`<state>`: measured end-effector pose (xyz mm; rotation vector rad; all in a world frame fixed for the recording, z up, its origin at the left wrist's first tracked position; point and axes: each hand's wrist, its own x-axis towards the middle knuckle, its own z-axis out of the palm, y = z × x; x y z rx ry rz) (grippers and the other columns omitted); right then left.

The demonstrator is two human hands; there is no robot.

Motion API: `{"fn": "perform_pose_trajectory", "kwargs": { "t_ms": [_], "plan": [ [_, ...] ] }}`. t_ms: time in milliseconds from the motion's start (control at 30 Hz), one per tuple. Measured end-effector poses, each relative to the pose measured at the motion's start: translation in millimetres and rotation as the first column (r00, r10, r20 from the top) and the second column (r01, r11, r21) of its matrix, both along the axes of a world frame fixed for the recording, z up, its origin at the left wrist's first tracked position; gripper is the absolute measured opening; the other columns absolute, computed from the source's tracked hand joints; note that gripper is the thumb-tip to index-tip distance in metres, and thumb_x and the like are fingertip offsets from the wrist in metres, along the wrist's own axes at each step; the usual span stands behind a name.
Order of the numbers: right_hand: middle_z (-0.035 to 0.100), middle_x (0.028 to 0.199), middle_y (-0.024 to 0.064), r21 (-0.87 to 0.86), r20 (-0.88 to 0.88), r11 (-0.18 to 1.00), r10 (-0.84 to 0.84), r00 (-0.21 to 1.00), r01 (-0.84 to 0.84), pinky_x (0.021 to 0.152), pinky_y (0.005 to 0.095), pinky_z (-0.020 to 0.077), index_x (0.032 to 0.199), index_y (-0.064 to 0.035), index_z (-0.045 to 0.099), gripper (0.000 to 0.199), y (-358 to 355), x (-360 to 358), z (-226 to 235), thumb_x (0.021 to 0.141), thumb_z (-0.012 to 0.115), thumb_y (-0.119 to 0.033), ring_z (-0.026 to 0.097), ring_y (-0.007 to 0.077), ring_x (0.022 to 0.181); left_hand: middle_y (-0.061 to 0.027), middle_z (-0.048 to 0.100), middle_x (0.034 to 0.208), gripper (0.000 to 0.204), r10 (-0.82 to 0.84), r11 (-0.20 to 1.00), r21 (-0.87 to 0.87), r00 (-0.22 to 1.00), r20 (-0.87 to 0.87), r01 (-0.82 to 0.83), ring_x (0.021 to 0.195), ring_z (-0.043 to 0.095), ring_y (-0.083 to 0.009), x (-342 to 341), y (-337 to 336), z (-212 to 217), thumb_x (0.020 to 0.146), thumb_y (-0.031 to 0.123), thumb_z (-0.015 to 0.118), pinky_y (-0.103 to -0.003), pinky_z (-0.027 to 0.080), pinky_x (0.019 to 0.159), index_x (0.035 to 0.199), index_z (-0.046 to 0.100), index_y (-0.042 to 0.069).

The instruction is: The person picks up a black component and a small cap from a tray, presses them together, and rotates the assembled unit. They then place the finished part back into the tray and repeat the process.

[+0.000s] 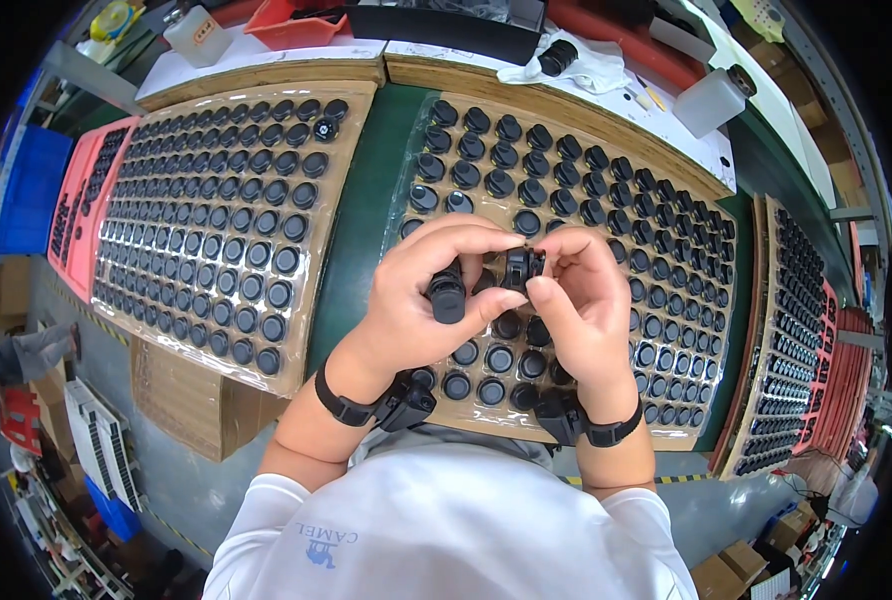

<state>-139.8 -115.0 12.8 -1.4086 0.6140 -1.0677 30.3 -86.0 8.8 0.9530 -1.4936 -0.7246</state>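
Note:
My left hand (416,285) and my right hand (591,300) meet over a tray of black parts. Between the fingertips of both is a small round black part (523,268), ribbed like a lens barrel, with a hint of red at its right side. A second black cylinder, also lens-like (448,295), is tucked in the curl of my left hand, its flat end toward me. Below them, the clear plastic tray (421,110) on brown cardboard holds rows of similar black round pieces. My hands hide part of those rows.
Another filled tray (316,200) lies to the left, and stacked trays (766,330) stand at the right. Along the back shelf are a red bin (291,28), a white bottle (198,38), another bottle (711,102) and a white cloth (596,68). A cardboard box (186,395) sits below the left tray.

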Motion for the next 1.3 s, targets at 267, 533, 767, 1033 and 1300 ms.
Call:
{"fn": "perform_pose_trajectory", "kwargs": {
  "t_ms": [267, 533, 767, 1033, 1300],
  "plan": [
    [0.053, 0.094, 0.0052, -0.374, -0.301, 0.927, -0.129, 0.945, 0.008, 0.075, 0.0243, 0.0399, 0.101, 0.0001, 0.055, 0.020, -10, 0, 11, 0.083, 0.061, -0.006, 0.047, 0.0117, 0.083, -0.0075, 0.061, 0.092, 0.031, -0.039, 0.988, 0.143, 0.984, -0.174, 0.065, 0.061, 0.048, -0.0066, 3, -3, -8, 0.074, 0.010, 0.074, -0.021, 0.042, 0.062, 0.100, 0.061, 0.000],
    [0.055, 0.083, 0.0007, -0.051, -0.478, 0.988, -0.153, 0.865, 0.147, 0.069, 0.0208, 0.0415, 0.098, 0.0003, 0.057, 0.018, -51, -6, 2, 0.083, 0.061, -0.008, 0.049, 0.0077, 0.075, -0.0068, 0.057, 0.096, 0.036, 0.057, 0.949, 0.262, 0.727, -0.684, 0.173, 0.079, 0.053, -0.0092, 6, -17, -20, 0.081, 0.013, 0.067, -0.022, 0.043, 0.069, 0.110, 0.048, 0.001],
    [0.056, 0.072, 0.0014, -0.113, -0.828, 0.994, -0.097, 0.553, 0.005, 0.062, 0.0228, 0.0430, 0.089, -0.0004, 0.059, 0.015, -69, 19, -11, 0.080, 0.064, -0.011, 0.052, 0.0099, 0.066, -0.0107, 0.054, 0.102, 0.027, 0.018, 0.921, 0.221, 0.533, -0.846, 0.321, 0.087, 0.052, -0.0170, 12, -20, -29, 0.091, 0.021, 0.046, -0.033, 0.043, 0.073, 0.109, 0.047, 0.001],
    [0.057, 0.073, 0.0074, -0.519, -0.792, 0.839, -0.398, 0.463, -0.166, 0.061, 0.0245, 0.0435, 0.088, -0.0010, 0.061, 0.013, -65, 27, -21, 0.079, 0.064, -0.010, 0.054, 0.0141, 0.064, -0.0087, 0.057, 0.099, 0.025, 0.154, 0.899, 0.410, 0.769, -0.620, 0.151, 0.087, 0.055, -0.0143, 2, -18, -22, 0.093, 0.016, 0.046, -0.027, 0.044, 0.073, 0.111, 0.049, -0.001],
    [0.058, 0.081, -0.0004, 0.010, -0.337, 0.999, 0.034, 0.941, -0.032, 0.069, 0.0203, 0.0437, 0.098, -0.0020, 0.062, 0.018, -58, 31, 4, 0.085, 0.062, -0.014, 0.053, 0.0059, 0.075, -0.0055, 0.058, 0.095, 0.025, 0.110, 0.925, 0.376, 0.904, -0.414, 0.060, 0.086, 0.056, -0.0099, 2, -18, -24, 0.092, 0.014, 0.051, -0.023, 0.046, 0.071, 0.110, 0.050, -0.003]
  ]
}}
